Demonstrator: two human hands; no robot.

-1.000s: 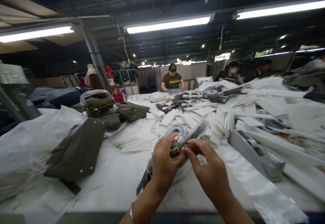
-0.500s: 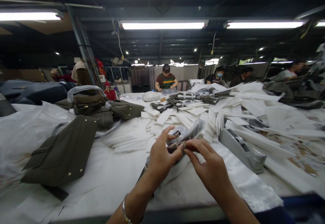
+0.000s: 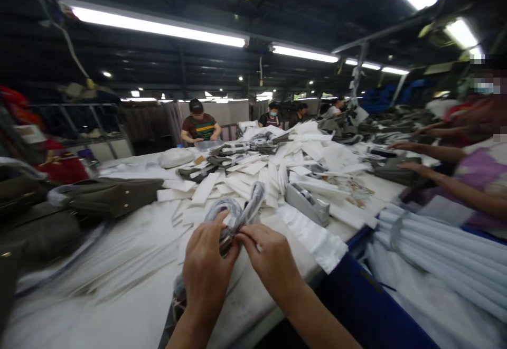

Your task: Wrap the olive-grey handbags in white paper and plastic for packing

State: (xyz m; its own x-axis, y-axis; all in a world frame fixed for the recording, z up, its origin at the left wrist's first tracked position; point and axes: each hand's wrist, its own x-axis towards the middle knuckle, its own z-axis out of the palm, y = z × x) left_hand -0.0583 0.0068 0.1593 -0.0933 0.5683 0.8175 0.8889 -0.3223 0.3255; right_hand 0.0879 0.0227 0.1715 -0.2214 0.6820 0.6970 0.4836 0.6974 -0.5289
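Observation:
My left hand point(image 3: 206, 264) is closed around a coiled, grey-looking bag strap point(image 3: 255, 201) wrapped in clear plastic film. The strap's loops stick up above my fingers. Thumb and fingertips of my right hand point(image 3: 273, 256) pinch the same strap close beside the left hand. What lies right between the fingertips is too small to make out. A dark item with plastic on it shows partly under my left wrist, mostly hidden. Just beyond my right hand stands a grey tape dispenser point(image 3: 308, 204), with a clear plastic sheet point(image 3: 317, 238) in front of it.
Dark olive handbags point(image 3: 114, 196) lie on the left. White foam strips point(image 3: 253, 168) are heaped across the middle of the table, with wrapped straps among them. At right, a co-worker's arms point(image 3: 439, 180) reach over the table, and pale blue rolls point(image 3: 443, 248) lie below its edge.
The camera view has turned to the right, bringing the co-worker and pale rolls into sight. Both hands remain on the strap.

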